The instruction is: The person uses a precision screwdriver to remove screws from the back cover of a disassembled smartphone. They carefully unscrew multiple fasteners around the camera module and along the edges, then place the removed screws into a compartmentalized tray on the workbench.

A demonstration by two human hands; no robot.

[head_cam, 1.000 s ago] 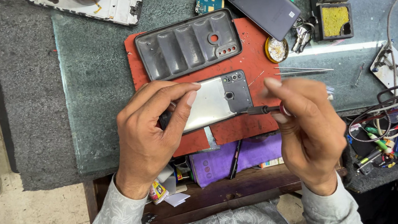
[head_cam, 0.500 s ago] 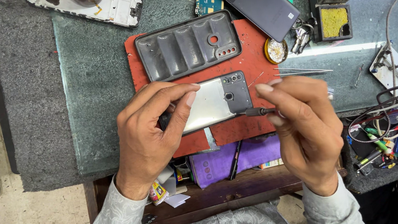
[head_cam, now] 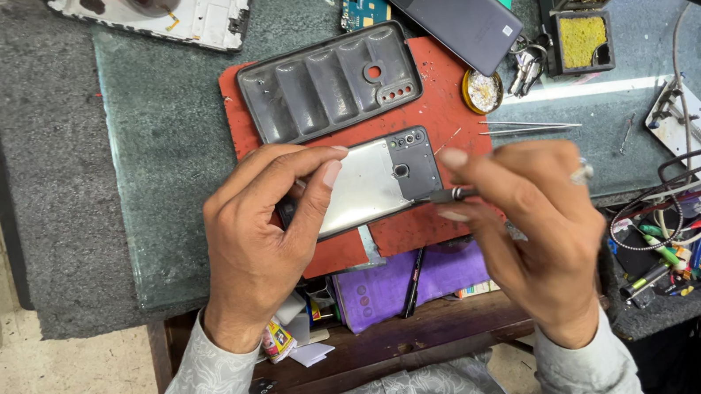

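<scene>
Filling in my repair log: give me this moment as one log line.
left hand: steadies opened phone on red mat | right hand: small screwdriver at phone's edge | nearby: grey back cover, tweezers

Phone repair workshop, def: opened phones on the red mat (head_cam: 436,97), soldering iron stand (head_cam: 585,39), tweezers (head_cam: 529,124), loose wires (head_cam: 692,217) across the tabletop (head_cam: 167,157).

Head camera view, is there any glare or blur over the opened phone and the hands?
Head view: sharp overall; a pale sheen washes the opened phone under the left hand; a bright glare band crosses the glass bench top above the right hand; frame edges bend slightly.
</scene>
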